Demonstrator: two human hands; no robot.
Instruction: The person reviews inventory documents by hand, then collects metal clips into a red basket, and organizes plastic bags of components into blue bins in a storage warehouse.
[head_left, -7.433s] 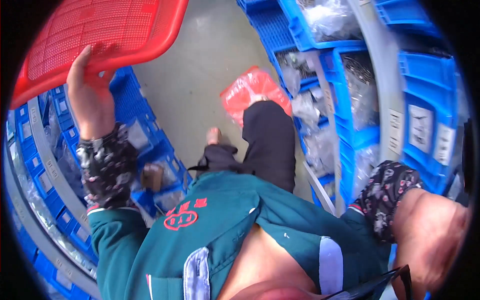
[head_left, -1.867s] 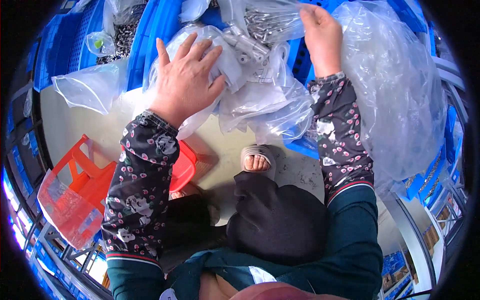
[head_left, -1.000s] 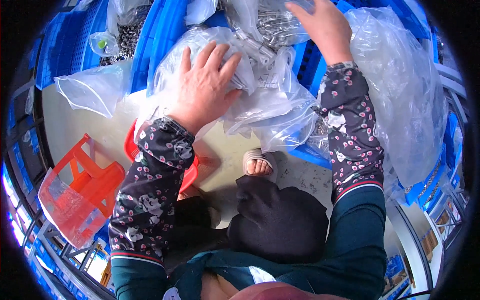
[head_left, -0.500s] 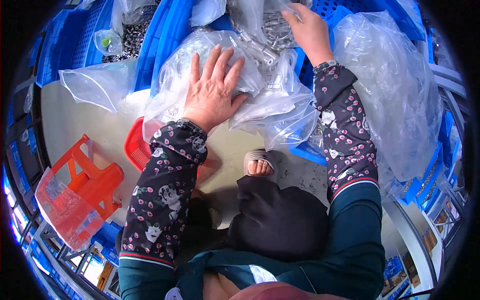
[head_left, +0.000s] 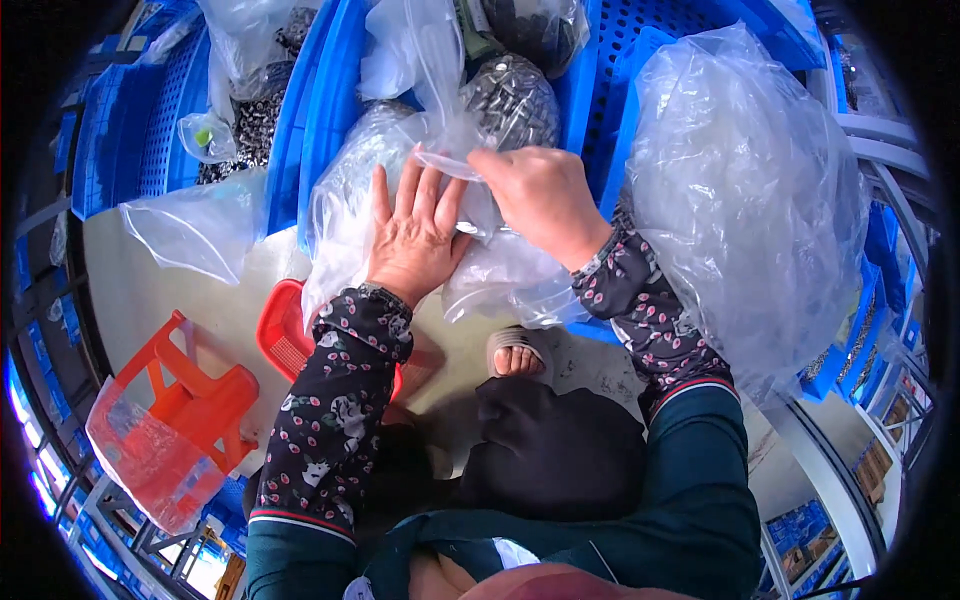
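My left hand (head_left: 418,240) lies flat with its fingers spread on a clear plastic bag (head_left: 345,190) at the front of a blue bin (head_left: 335,75). Beside it, my right hand (head_left: 545,200) pinches the edge of a clear bag's plastic film (head_left: 447,165) just past my left fingertips. Behind the hands sits a clear bag of shiny metal parts (head_left: 515,100), small and cylindrical. More loose plastic (head_left: 520,280) hangs over the bin's front edge below my right hand. What lies under my left palm is hidden.
A large clear bag (head_left: 750,200) bulges at the right. Another blue bin (head_left: 150,130) stands at the left, near small dark metal parts (head_left: 258,125). On the floor are an orange stool (head_left: 205,400) with plastic over it and a red basket (head_left: 285,325).
My right hand has come down and left, drawing plastic film toward my left hand. The bag of metal parts behind shows more fully. My left hand stays flat on the plastic.
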